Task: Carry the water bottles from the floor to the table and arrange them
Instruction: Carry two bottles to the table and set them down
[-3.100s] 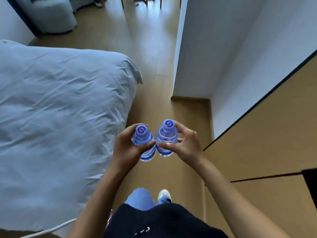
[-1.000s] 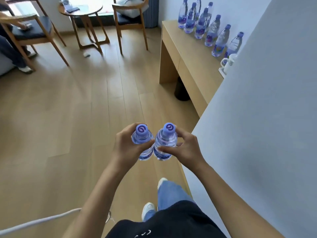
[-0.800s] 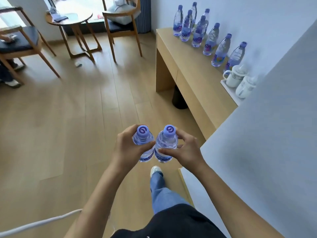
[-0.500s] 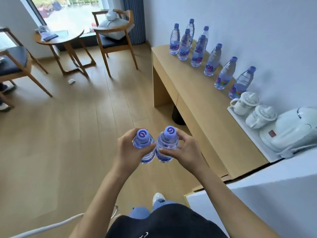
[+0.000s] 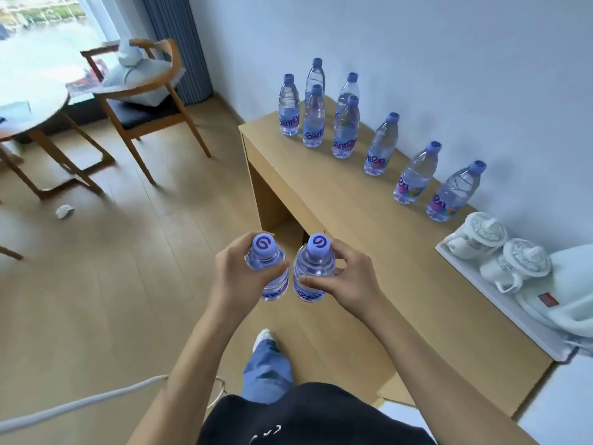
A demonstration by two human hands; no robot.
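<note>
1. Gripping one upright water bottle (image 5: 268,268) in the left hand (image 5: 239,273), fingers curling round its shoulder just below the purple cap, at the lower centre of the frame.
2. Gripping a second bottle (image 5: 313,269) in the right hand (image 5: 348,276), thumb and fingers wrapping its upper body — the two bottles sitting just beside each other, perhaps touching lower down, though hard to tell there.
3. Hovering both bottles above the wooden floor (image 5: 112,284), near the front edge of the light wooden table (image 5: 369,252) stretching from centre to lower right.
4. Standing already on the table along the wall, upper right of the frame: eight bottles (image 5: 382,146) — five clustering at the far end, three trailing in a line toward the near side.
5. Sitting on a white tray (image 5: 475,274) at right, just beyond the last bottle: two white lidded cups (image 5: 481,234) and a white kettle (image 5: 564,303).
6. Showing at upper left: a wooden chair (image 5: 144,101) holding a pillow, a round table (image 5: 32,104) beside it, and a crumpled paper scrap (image 5: 64,211) lying on the floor.
</note>
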